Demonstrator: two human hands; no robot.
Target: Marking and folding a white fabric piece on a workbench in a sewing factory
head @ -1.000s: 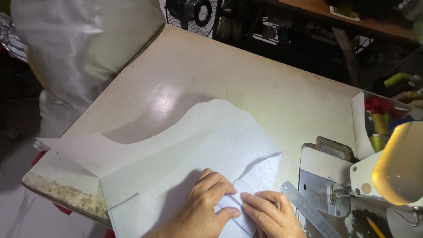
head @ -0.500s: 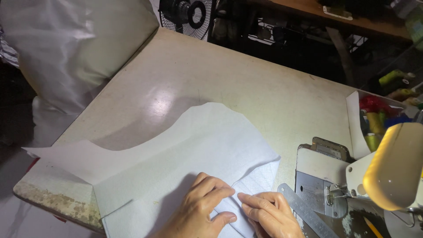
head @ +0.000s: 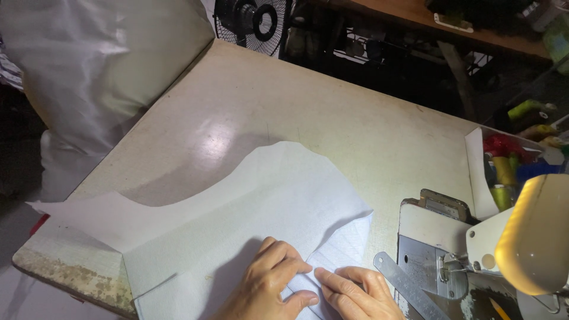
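While both palms are lying open, gripping nothing, the left hand (head: pixel 269 284) and right hand (head: pixel 358 293) are pressing a fold in the white fabric (head: pixel 249 207); sliding it toward the sewing machine (head: pixel 450 249) seems next, needing steady, flat pressure.

**Where things lie on the table**

A cut piece of fabric (head: pixel 237 219) lies flat across the near part of the table (head: pixel 308 112), one end reaching over the table's near left corner. The left hand (head: pixel 269 284) and the right hand (head: pixel 355 290) rest side by side on the fabric at the near edge, fingertips touching. Just right of the right hand a metal ruler (head: pixel 409 284) lies slantwise, its far end on the sewing machine bed (head: pixel 427 237). The machine head (head: pixel 527 237) stands at the near right corner. Behind it, at the right edge, a box of thread spools (head: pixel 504 172) stands. Beyond the far left corner stands a fan (head: pixel 252 21); a large stuffed bag (head: pixel 95 65) leans beside the left edge.
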